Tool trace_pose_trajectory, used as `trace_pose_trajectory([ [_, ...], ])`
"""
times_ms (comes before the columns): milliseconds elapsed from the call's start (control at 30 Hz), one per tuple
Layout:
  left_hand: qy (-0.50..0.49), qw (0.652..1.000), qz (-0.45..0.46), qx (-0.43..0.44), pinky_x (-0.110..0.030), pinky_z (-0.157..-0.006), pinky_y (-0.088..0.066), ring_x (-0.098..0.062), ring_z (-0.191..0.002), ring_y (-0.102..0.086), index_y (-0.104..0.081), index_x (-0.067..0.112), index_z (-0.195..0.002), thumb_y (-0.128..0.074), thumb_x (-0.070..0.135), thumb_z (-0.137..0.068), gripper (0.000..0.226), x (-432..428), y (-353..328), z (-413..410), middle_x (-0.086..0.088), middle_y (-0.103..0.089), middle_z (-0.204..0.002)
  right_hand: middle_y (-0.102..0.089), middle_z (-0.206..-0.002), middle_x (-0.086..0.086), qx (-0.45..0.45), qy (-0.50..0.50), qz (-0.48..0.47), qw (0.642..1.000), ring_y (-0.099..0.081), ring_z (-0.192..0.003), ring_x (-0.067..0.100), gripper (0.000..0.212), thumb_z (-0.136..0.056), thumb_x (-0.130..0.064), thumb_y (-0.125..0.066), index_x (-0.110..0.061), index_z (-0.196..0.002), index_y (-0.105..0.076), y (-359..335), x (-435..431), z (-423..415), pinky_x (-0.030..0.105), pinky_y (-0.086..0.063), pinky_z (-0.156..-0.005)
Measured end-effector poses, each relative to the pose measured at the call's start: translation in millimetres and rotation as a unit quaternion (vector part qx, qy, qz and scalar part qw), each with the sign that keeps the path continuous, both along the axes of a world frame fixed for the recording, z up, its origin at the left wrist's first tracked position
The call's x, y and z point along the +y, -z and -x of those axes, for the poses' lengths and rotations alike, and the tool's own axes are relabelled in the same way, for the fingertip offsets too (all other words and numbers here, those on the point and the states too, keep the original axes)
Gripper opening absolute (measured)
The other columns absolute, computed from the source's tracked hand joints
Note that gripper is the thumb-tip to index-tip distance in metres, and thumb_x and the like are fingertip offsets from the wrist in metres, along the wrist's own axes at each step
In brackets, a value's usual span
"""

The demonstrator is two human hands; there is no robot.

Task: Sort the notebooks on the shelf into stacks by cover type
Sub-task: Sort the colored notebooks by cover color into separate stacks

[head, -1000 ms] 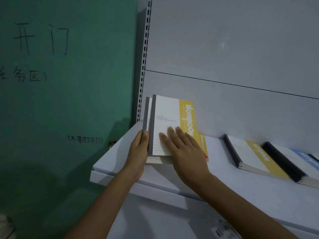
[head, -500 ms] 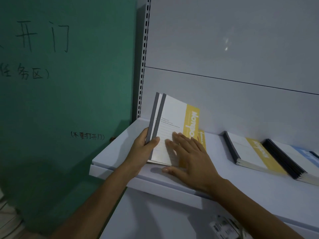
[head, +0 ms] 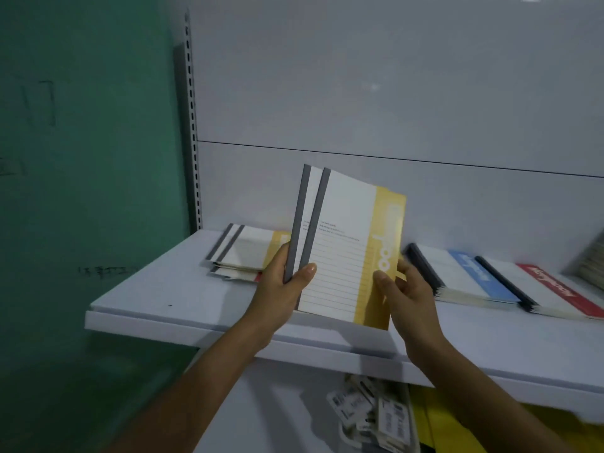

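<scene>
Two yellow-banded notebooks [head: 346,243] with grey spines are held upright above the white shelf [head: 170,295]. My left hand [head: 281,282] grips their spine edge near the bottom, thumb on the front cover. My right hand [head: 405,289] holds the yellow right edge, thumb in front and fingers behind. A small pile of yellow-banded notebooks [head: 245,250] lies flat at the shelf's left end, with a red-banded cover edge showing beneath. To the right lie a blue-banded stack [head: 470,276] and a red-banded stack [head: 552,289].
The green wall [head: 81,191] borders the shelf on the left, with a slotted upright [head: 192,125] at the corner. Below the shelf hang several barcode tags [head: 372,416] beside something yellow [head: 464,426]. A striped object [head: 593,259] sits at the far right edge.
Both hands have lifted two yellow notebooks off the left pile and brought them rightward, upright. My right hand moved from pressing the cover to holding its right edge. The view shifted right.
</scene>
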State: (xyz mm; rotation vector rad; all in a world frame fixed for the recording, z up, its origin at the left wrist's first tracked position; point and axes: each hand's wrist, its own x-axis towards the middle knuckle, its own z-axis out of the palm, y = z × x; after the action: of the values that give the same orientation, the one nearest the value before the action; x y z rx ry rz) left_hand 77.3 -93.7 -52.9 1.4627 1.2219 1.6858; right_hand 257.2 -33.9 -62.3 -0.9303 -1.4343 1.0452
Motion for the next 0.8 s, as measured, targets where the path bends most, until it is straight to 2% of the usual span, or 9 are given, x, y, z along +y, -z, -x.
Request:
trace_pose_trajectory([
  [67, 0.008, 1.000, 0.003, -0.003, -0.020, -0.091, -0.050, 0.000, -0.104, -0.063, -0.054, 0.038, -0.113, -0.055, 0.014, -0.095, 0.030, 0, 4, -32, 0.015, -0.067, -0.112, -0.067, -0.096, -0.010, 0.014, 0.016, 0.018, 1.000, -0.063, -0.089, 0.007, 0.016, -0.097, -0.020, -0.050, -0.026, -0.112, -0.052, 2, -6, -31, 0.023, -0.048, -0.068],
  [167, 0.017, 1.000, 0.009, 0.000, -0.013, -0.081, -0.050, 0.004, -0.099, -0.063, -0.054, 0.039, -0.108, -0.054, 0.016, -0.095, 0.026, 0, 11, -78, 0.018, -0.067, -0.105, -0.065, -0.102, -0.008, 0.024, 0.044, 0.029, 0.998, -0.061, -0.094, 0.009, 0.016, -0.097, -0.021, -0.050, -0.027, -0.112, -0.051, 7, -13, -74, 0.027, -0.048, -0.072],
  [300, 0.022, 0.999, 0.014, -0.023, -0.007, -0.075, -0.047, 0.006, -0.096, -0.063, -0.056, 0.034, -0.112, -0.041, 0.021, -0.100, 0.022, -4, 18, -127, 0.017, -0.067, -0.106, -0.064, -0.102, -0.007, 0.031, 0.077, 0.047, 0.995, -0.060, -0.092, 0.007, 0.019, -0.097, -0.023, -0.049, -0.025, -0.116, -0.049, 18, -20, -126, 0.025, -0.046, -0.068],
  [400, 0.021, 0.999, 0.016, -0.035, -0.006, -0.073, -0.047, 0.009, -0.093, -0.063, -0.055, 0.037, -0.107, -0.041, 0.020, -0.101, 0.023, -8, 25, -154, 0.022, -0.067, -0.100, -0.061, -0.098, -0.010, 0.046, 0.100, 0.073, 0.991, -0.058, -0.088, 0.006, 0.018, -0.098, -0.022, -0.049, -0.025, -0.115, -0.049, 24, -24, -160, 0.026, -0.046, -0.065],
  [500, 0.017, 0.998, 0.033, -0.043, -0.013, -0.079, -0.051, 0.004, -0.096, -0.064, -0.056, 0.037, -0.106, -0.042, 0.022, -0.100, 0.022, -9, 32, -171, 0.019, -0.068, -0.102, -0.060, -0.099, -0.008, 0.044, 0.118, 0.093, 0.988, -0.057, -0.087, 0.009, 0.019, -0.097, -0.022, -0.049, -0.024, -0.117, -0.049, 29, -28, -186, 0.035, -0.048, -0.074],
  [567, 0.015, 0.998, 0.042, -0.042, -0.019, -0.085, -0.052, -0.001, -0.101, -0.064, -0.057, 0.036, -0.110, -0.042, 0.024, -0.100, 0.022, -9, 36, -180, 0.016, -0.068, -0.108, -0.058, -0.095, -0.012, 0.049, 0.122, 0.096, 0.987, -0.056, -0.086, 0.007, 0.018, -0.097, -0.022, -0.050, -0.024, -0.116, -0.048, 31, -31, -197, 0.034, -0.047, -0.072],
  [700, 0.018, 0.998, 0.047, -0.039, -0.018, -0.087, -0.051, -0.001, -0.104, -0.063, -0.055, 0.035, -0.115, -0.041, 0.023, -0.101, 0.024, -10, 38, -194, 0.017, -0.067, -0.111, -0.056, -0.094, -0.012, 0.054, 0.120, 0.105, 0.986, -0.053, -0.083, 0.005, 0.016, -0.098, -0.022, -0.048, -0.026, -0.113, -0.046, 32, -34, -211, 0.031, -0.044, -0.068],
  [800, 0.013, 0.999, 0.049, -0.014, -0.028, -0.097, -0.049, -0.005, -0.111, -0.060, -0.054, 0.036, -0.115, -0.041, 0.022, -0.101, 0.024, -10, 41, -199, 0.013, -0.065, -0.117, -0.058, -0.094, -0.012, 0.061, 0.116, 0.110, 0.985, -0.055, -0.084, 0.005, 0.017, -0.098, -0.023, -0.048, -0.025, -0.115, -0.046, 35, -34, -214, 0.028, -0.044, -0.062],
])
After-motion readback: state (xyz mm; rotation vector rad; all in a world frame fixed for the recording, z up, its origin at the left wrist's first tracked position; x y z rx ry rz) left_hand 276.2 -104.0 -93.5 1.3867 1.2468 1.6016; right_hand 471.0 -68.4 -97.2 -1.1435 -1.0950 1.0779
